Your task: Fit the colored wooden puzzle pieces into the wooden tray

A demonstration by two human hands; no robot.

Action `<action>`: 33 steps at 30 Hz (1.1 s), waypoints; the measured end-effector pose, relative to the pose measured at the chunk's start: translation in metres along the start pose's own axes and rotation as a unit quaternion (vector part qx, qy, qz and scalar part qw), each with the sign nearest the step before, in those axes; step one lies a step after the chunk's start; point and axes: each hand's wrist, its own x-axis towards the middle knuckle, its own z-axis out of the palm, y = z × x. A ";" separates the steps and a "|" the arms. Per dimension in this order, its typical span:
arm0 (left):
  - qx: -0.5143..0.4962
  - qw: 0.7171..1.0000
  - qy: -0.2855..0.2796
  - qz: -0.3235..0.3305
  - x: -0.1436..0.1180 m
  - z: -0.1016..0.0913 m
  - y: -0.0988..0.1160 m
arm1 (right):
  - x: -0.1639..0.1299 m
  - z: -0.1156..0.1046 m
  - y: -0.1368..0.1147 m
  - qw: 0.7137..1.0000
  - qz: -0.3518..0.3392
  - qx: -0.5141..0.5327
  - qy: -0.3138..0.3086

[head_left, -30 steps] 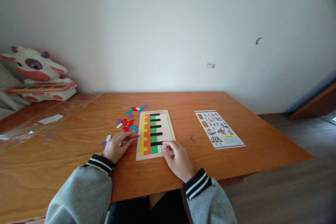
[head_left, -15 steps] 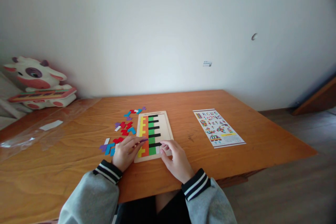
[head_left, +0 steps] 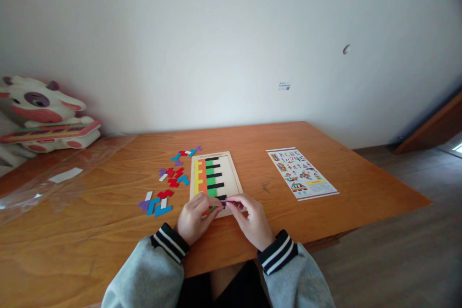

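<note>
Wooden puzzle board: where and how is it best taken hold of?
The wooden puzzle board is probably best pinched by its long right rim, coming from the right. It lies flat with most of that edge exposed, while loose pieces lie close to its left edge and the left hand and right hand cover part of its near end.

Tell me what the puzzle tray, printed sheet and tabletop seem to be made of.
Puzzle tray: probably matte wood, judging by its pale beige rim; painted board remains possible.
Printed sheet: likely paper, thin, lying flat; its gloss is unclear.
Tabletop: wood or veneer, orange-brown with visible grain and soft sheen, suggesting varnish.
</note>
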 end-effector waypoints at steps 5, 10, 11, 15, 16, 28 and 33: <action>0.052 0.998 -0.026 0.029 0.001 -0.008 -0.021 | 0.008 -0.003 0.008 0.999 0.031 -0.004 0.044; 0.082 0.993 -0.066 0.046 0.007 -0.021 -0.047 | 0.028 -0.007 0.018 0.999 0.050 -0.015 0.016; 0.079 0.994 -0.065 0.033 0.008 -0.023 -0.049 | 0.030 -0.006 0.020 0.998 0.053 -0.017 0.017; 0.044 0.998 -0.025 -0.021 0.008 -0.025 -0.046 | 0.025 -0.002 0.022 0.998 0.049 -0.048 -0.005; 0.035 0.999 -0.018 -0.025 0.007 -0.025 -0.044 | 0.023 -0.002 0.021 0.997 0.041 -0.061 -0.017; 0.021 0.994 -0.108 0.020 0.003 -0.017 -0.034 | 0.018 -0.004 0.022 0.989 0.034 -0.134 -0.045; 0.029 0.980 -0.183 0.070 0.001 -0.012 -0.025 | 0.018 -0.002 0.022 0.987 0.025 -0.146 -0.065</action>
